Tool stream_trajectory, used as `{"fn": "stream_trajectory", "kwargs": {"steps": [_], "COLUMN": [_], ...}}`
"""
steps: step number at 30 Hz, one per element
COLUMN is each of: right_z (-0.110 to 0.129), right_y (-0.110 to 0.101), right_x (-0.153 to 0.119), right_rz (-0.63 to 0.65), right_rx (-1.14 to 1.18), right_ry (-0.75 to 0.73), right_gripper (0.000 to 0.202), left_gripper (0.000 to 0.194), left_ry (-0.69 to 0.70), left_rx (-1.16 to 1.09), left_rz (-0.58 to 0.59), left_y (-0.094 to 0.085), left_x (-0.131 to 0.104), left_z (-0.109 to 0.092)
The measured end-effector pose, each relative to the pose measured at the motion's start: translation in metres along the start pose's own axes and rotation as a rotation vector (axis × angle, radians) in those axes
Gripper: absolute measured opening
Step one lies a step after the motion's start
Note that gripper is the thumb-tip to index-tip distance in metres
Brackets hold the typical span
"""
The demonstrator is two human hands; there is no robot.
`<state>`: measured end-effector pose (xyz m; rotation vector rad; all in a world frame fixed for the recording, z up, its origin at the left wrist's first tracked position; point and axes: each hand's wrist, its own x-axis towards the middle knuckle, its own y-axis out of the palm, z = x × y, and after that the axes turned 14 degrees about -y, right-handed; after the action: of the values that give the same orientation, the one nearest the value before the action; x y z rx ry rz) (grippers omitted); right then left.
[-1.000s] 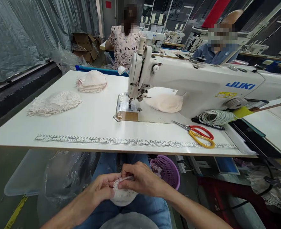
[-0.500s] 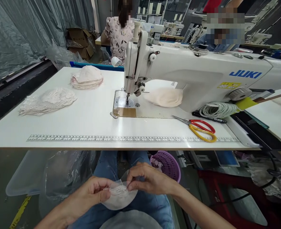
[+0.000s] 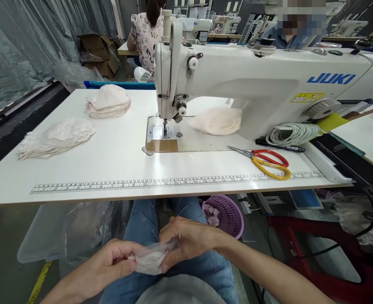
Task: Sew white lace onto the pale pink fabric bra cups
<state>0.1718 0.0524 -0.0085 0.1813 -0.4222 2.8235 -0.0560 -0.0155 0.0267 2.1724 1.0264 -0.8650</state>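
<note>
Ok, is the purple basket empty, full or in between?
In between: crumpled pale fabric sits in the purple basket, bare wall showing beside it.

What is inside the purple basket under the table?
Inside the purple basket there is some crumpled pale pink cloth. The bottom cannot be seen, because the cloth and the right arm cover part of the view.
</note>
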Motion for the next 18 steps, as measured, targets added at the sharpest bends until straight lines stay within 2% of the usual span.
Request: {"fn": "stream_trajectory", "kwargs": {"steps": [2, 7, 12, 18], "right_z": [0.002, 0.004, 0.003, -0.003], "right_y": [0.001, -0.002, -0.008, -0.001], "right_x": [0.001, 0.001, -0.014, -0.019], "right_rz": [-0.011, 0.009, 0.044, 0.042], "right_rx": [-0.031, -0.049, 0.078, 0.116], "right_ry": [0.018, 0.041, 0.018, 0.006], "right_gripper": [0.040, 0.037, 0.032, 0.023], "left_gripper": [0.044, 0.020, 0.025, 0.031], "left_ry": [0.005, -0.045, -0.092, -0.104], "left_rx": [0.053, 0.201, 0.151, 0.046], "left_rz": [-0.023, -0.265, -0.211, -0.171], "left_y": [0.003, 0.013, 0.009, 0.004], "left_x": [0.003, 0.020, 0.023, 0.017], "left_z": [-0.001, -0.003, 0.003, 0.008]}}
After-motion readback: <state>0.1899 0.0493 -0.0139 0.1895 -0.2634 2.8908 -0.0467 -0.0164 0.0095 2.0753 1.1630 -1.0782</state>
